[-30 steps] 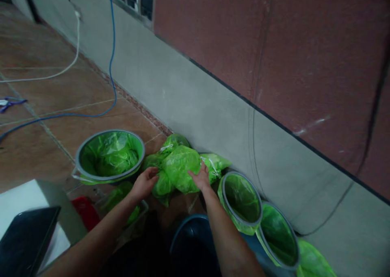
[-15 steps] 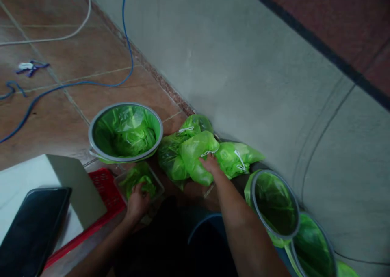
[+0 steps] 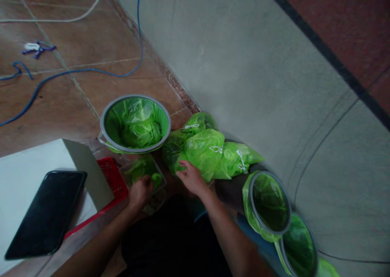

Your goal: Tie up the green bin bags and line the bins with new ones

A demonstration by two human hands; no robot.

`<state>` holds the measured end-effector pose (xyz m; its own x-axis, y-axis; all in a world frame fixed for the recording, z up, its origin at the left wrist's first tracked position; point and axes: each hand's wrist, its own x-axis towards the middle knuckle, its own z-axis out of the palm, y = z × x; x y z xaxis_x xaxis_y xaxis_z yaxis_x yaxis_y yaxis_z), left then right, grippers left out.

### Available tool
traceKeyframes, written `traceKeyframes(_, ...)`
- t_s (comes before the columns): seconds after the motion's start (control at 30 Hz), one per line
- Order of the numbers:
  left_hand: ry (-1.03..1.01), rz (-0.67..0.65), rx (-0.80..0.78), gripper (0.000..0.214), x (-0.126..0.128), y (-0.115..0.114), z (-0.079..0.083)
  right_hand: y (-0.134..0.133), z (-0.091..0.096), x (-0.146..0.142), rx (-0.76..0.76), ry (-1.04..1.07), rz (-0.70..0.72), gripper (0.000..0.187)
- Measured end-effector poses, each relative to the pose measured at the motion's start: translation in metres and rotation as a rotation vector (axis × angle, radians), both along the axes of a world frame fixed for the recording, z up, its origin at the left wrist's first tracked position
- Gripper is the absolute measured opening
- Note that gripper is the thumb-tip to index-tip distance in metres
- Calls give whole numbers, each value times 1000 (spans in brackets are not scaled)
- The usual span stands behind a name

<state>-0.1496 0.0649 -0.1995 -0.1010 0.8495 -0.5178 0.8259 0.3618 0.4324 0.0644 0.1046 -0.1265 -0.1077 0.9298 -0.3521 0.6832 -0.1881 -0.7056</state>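
Note:
My left hand [image 3: 140, 192] is over a clear plastic container [image 3: 163, 179] of crumpled green plastic bags [image 3: 137, 169]. Its fingers are closed, and a bunched green bag [image 3: 157, 180] sticks out from them. My right hand [image 3: 191, 178] has its fingers apart and holds nothing. It hovers in front of several filled green bags with white drawstrings, close to the middle filled bag [image 3: 204, 149]. Another filled bag [image 3: 236, 159] leans to its right, against the wall.
A grey-rimmed bin [image 3: 135, 150] lined with a green bag stands beyond the container. Two more lined bins, a nearer bin [image 3: 271, 202] and a lower one [image 3: 298, 244], stand at right. A phone [image 3: 45, 214] lies on a white box [image 3: 33, 155]; a blue cable [image 3: 91, 70] crosses the floor.
My right hand has let go of the middle filled bag and moved left towards the container. That bag now leans further right. My left hand stays at the container.

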Motion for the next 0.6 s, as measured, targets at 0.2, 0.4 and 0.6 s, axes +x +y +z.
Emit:
traceKeyframes(0.2,-361,-186,284,51,0,-19,12,-13,-43,-60,-112,-146,341,47)
traceKeyframes(0.4,-161,-168,-41,78,-16,-2,-19,-13,-27,-34,-124,39,-5,41)
traceKeyframes(0.6,-44,-32,-138,64,-18,2,-42,-22,12,13,51,297,-605,37)
